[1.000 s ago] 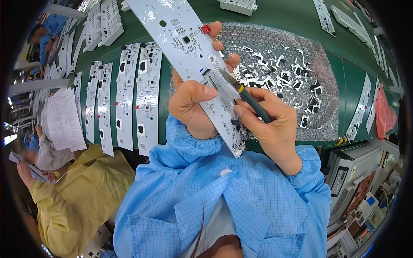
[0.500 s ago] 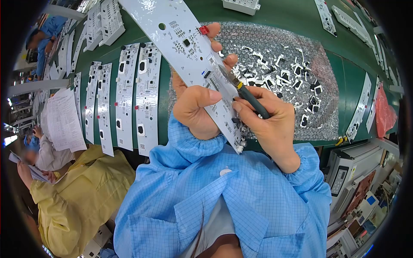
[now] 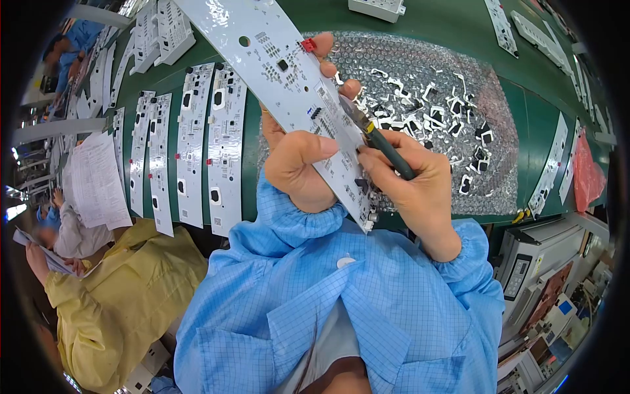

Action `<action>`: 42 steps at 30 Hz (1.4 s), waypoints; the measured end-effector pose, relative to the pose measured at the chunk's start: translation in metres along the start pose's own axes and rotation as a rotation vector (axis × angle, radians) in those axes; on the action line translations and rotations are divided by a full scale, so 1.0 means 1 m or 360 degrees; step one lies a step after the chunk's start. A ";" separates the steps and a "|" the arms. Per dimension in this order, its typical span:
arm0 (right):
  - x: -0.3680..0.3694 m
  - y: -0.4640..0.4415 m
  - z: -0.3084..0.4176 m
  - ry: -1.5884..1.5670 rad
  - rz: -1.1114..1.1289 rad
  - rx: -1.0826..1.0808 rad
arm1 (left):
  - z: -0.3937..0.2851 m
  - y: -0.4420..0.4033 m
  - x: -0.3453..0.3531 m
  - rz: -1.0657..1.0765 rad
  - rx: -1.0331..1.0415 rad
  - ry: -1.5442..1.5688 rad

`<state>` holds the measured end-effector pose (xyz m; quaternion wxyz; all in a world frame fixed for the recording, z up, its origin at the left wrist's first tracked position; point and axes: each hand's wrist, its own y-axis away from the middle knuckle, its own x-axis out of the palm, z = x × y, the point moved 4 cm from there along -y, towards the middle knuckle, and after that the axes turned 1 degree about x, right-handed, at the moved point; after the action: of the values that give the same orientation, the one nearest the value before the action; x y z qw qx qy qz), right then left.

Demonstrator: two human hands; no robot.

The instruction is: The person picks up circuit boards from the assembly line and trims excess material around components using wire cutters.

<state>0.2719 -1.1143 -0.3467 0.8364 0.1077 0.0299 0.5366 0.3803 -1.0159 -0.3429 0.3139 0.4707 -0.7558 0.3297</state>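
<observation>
A long white circuit board (image 3: 283, 84) slants across the middle of the view, lifted above the table. My left hand (image 3: 298, 164) is closed on it, thumb on the face and fingertips curling round the far edge near a red connector (image 3: 308, 45). In my right hand (image 3: 413, 177) is a pair of cutting pliers (image 3: 388, 152) with dark handles and a yellow band. Their metal jaws lie at the board's right edge; whether they touch it I cannot tell. Beneath both hands, bubble wrap (image 3: 502, 177) bears many small white and black pieces (image 3: 433, 117).
Several white circuit boards (image 3: 224, 171) lie in a row on the green table (image 3: 262, 49) to the left. More boards (image 3: 548, 164) and a red plastic bag (image 3: 586, 172) are at the right. A person in a yellow garment (image 3: 131, 295) sits at left beside hanging paper sheets (image 3: 98, 180).
The board and both hands keep nearly the same pose. The pliers have shifted very slightly down and right along the board's edge. The whole view has moved a little.
</observation>
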 end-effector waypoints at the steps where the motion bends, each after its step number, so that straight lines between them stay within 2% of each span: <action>1: -0.001 -0.001 0.001 -0.0001 0.0005 -0.0003 | 0.000 -0.001 -0.001 -0.0045 -0.0036 0.0033; 7: 0.001 -0.001 -0.003 0.0165 0.0047 -0.0132 | 0.004 0.000 0.001 -0.0173 -0.0024 -0.0019; 9: 0.002 -0.001 -0.005 0.0176 -0.0044 -0.0101 | 0.004 0.000 0.001 -0.0169 -0.0007 -0.0007; 12: -0.001 -0.001 -0.005 0.0152 0.0026 -0.0201 | 0.001 -0.001 0.001 -0.0116 -0.0013 0.0045; 19: -0.007 -0.005 -0.004 0.0009 0.0045 -0.0015 | 0.000 -0.007 -0.006 -0.0099 -0.0040 0.0051; 21: -0.006 -0.006 -0.002 0.0101 -0.0018 -0.0275 | 0.001 -0.006 -0.009 -0.0047 -0.0020 0.0069; 22: -0.004 -0.007 -0.002 0.0099 -0.0021 -0.0275 | 0.001 -0.006 -0.008 0.0009 0.0008 0.0090; 24: 0.001 -0.008 0.004 0.0297 -0.0022 -0.0484 | 0.001 -0.005 -0.002 0.0014 0.0084 0.0040; 28: 0.003 -0.012 -0.002 0.0348 -0.0103 -0.0579 | -0.002 -0.008 -0.002 -0.0079 0.0210 -0.0016; 30: -0.004 -0.016 -0.008 0.0182 -0.0123 -0.0642 | -0.003 -0.012 -0.005 -0.0085 0.0239 0.0003; 34: -0.007 -0.016 0.001 0.0249 -0.0208 -0.0489 | -0.004 -0.017 -0.008 -0.0041 0.0266 0.0082; 38: 0.000 -0.020 0.002 0.0236 -0.0227 -0.0591 | -0.003 -0.015 -0.004 0.0130 0.0329 0.0001; 40: 0.004 -0.023 -0.002 0.0049 -0.0199 -0.0396 | -0.009 -0.010 0.006 0.0218 0.0539 -0.0205; 42: 0.008 -0.024 -0.002 -0.0075 -0.0114 -0.0299 | -0.013 -0.004 0.006 0.0187 0.0466 -0.0324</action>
<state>0.2964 -1.1159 -0.3534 0.8620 0.0402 -0.0365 0.5040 0.3844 -1.0100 -0.3297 0.1441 0.4975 -0.7537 0.4046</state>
